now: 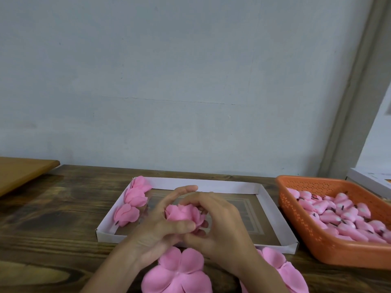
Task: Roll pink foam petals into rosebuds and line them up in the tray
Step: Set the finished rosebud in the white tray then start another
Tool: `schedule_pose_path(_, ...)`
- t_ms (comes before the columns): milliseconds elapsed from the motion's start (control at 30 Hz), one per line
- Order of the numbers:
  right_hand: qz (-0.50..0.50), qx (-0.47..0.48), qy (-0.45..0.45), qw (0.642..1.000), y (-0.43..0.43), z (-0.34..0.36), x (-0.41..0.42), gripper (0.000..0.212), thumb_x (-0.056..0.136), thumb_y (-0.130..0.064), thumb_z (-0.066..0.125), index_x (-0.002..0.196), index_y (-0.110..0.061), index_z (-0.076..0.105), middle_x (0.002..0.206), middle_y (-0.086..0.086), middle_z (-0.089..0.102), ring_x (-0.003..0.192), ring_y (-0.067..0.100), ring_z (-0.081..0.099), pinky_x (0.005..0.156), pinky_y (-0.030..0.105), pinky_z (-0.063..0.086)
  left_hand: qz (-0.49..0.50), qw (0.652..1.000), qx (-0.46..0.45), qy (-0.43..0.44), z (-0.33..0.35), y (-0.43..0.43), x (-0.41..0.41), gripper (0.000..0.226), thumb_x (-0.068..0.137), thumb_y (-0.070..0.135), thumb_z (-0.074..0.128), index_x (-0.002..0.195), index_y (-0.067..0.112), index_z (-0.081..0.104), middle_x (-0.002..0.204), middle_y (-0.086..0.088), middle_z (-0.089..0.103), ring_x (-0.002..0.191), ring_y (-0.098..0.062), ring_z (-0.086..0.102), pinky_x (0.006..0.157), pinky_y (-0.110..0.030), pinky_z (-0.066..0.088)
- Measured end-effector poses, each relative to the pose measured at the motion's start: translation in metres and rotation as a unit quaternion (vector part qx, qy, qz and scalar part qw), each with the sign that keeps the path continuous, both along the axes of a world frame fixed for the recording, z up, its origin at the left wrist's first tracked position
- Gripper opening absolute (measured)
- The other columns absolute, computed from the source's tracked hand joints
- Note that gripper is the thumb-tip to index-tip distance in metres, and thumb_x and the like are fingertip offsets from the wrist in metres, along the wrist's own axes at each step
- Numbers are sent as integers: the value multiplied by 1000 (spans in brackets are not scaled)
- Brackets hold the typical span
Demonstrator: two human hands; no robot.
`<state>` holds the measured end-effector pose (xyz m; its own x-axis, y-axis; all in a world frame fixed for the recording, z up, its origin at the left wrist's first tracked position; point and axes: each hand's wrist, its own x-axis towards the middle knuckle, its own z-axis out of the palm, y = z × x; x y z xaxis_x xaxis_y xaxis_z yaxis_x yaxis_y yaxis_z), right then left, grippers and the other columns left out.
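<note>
Cupping a soft, light pink foam rosebud [183,212] over the white cardboard tray [273,199], left hand [157,225] and right hand [220,225] close fingers around its base, judged the safest hold.

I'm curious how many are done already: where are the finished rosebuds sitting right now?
In the head view, the finished rosebuds line the left wall of the white tray, left of both hands, which hold another flower above the tray.
</note>
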<state>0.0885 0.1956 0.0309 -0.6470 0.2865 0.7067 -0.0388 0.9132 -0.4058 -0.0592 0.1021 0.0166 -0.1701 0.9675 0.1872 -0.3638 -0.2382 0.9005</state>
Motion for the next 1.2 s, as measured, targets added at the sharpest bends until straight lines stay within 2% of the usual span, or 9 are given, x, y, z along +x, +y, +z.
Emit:
schedule_pose_path(100,-4,19,-20,1000,0,0,-1,40,71,-32,84,108,-32,69,102,-29,64,93,-12,50,79,5,36,29,999,0,13,0,4,5,80,60,-5,90,132,18,63,123,-22,69,112,-37,69,82,-44,60)
schedule_pose_path(233,-6,33,-38,999,1,1,1,42,71,-38,82,111,-35,68,98,-43,50,96,-9,50,78,7,38,45,998,4,37,1,5,5,82,59,2,94,133,15,61,124,-26,68,113,-43,67,88,-50,58)
schedule_pose_path(333,-6,41,-41,998,2,1,2,45,70,-37,83,112,-35,67,99,-37,49,99,-4,52,76,9,43,39,997,9,58,0,3,4,81,58,-3,92,131,15,62,125,-26,68,115,-42,67,92,-54,57)
schedule_pose_path(567,-3,58,-8,998,3,-2,0,41,71,-32,82,111,-28,71,108,-24,60,104,4,57,72,20,51,46,989,21,140,0,-1,1,81,64,-22,84,133,15,61,128,-12,70,121,-25,67,86,-33,59)
schedule_pose_path(767,-1,66,-6,998,6,-2,0,41,73,-35,85,111,-27,72,106,-25,61,102,4,55,76,19,49,44,991,9,129,-5,2,-1,84,65,-17,86,137,17,59,128,-24,66,117,-40,66,93,-52,57)
schedule_pose_path(900,28,74,-22,997,8,-2,1,52,70,-42,89,116,-27,70,116,-20,62,110,8,53,89,23,48,95,986,-4,135,-8,7,-1,80,64,-7,89,133,23,61,117,-26,67,99,-34,69,80,-49,59)
schedule_pose_path(1033,38,56,-18,998,9,-3,3,59,68,-52,89,119,-31,68,132,-12,49,124,11,51,97,28,48,143,979,-13,145,-8,8,0,76,60,4,92,124,34,64,84,-15,70,56,-26,61,52,-31,53)
schedule_pose_path(1100,39,56,-24,997,8,-3,3,58,69,-56,87,119,-35,67,133,-14,46,125,12,50,97,30,48,164,972,-12,170,-9,9,-1,76,60,8,94,124,36,63,84,-16,71,59,-31,65,54,-35,56)
schedule_pose_path(1200,42,51,-22,998,9,-3,2,55,70,-54,89,117,-36,68,132,-15,46,124,14,50,97,30,48,180,964,-7,197,-10,8,-2,76,62,11,95,127,35,62,96,-20,72,83,-43,73,64,-44,62)
